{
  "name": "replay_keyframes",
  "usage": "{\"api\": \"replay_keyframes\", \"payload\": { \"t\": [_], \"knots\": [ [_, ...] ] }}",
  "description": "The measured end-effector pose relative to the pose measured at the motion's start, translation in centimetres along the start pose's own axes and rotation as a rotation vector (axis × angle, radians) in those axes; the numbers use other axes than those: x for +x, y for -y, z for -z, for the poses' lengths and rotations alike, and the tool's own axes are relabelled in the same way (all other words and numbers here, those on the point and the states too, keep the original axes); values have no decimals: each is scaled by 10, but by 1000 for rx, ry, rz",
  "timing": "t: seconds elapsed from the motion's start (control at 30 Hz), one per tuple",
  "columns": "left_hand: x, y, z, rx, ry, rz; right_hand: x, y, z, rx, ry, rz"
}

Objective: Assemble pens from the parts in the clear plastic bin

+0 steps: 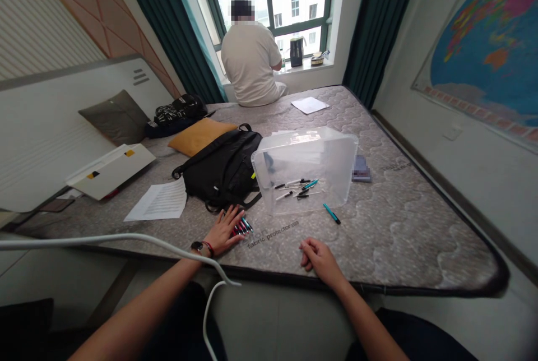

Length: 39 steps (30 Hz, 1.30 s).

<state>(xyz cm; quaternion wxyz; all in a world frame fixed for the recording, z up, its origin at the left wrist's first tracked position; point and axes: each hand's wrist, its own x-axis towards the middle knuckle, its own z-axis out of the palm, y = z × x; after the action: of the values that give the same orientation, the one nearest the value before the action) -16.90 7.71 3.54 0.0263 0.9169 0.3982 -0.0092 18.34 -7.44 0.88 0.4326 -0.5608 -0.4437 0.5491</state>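
Observation:
My left hand (226,230) lies with fingers spread over a small row of dark, pink and teal pens (242,226) on the mattress, partly covering them. Loosely curled, my right hand (318,258) rests near the mattress edge, and nothing shows in its fingers. A clear plastic bin (309,145) lies on its side beyond both hands, its opening facing me. Several black, white and teal pens (302,188) are scattered inside it. One teal pen with a black end (332,213) lies outside, between the bin and my right hand.
A black backpack (222,167), a printed sheet (159,201), a white box (111,170) and a yellow cushion (202,135) lie left on the mattress (403,226). A white cable (138,239) crosses before my left forearm. Another person (250,61) sits at the window.

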Motion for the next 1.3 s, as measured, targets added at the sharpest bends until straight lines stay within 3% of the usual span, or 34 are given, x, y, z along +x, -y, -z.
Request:
{"api": "replay_keyframes", "payload": {
  "t": [0.17,0.5,0.77,0.87,0.97,1.07,1.2,1.3],
  "knots": [
    [2,17,-3,10,64,-39,0,-1,1,17,10,-5],
    [-5,6,-6,-12,21,-12,3,-2,5,65,29,-17],
    [5,-2,6,-12,55,-42,7,1,9,166,60,-73],
    [13,-29,21,-58,17,-115,8,3,10,190,75,-82],
    [31,-75,41,-148,-30,-175,10,4,11,217,91,-77],
    [65,-123,54,-244,44,-193,10,1,11,231,97,-66],
    [129,-169,52,-263,-19,-128,10,-3,11,249,104,-52],
    [172,-180,42,-136,-17,23,11,-4,12,251,111,-54]
  ]
}}
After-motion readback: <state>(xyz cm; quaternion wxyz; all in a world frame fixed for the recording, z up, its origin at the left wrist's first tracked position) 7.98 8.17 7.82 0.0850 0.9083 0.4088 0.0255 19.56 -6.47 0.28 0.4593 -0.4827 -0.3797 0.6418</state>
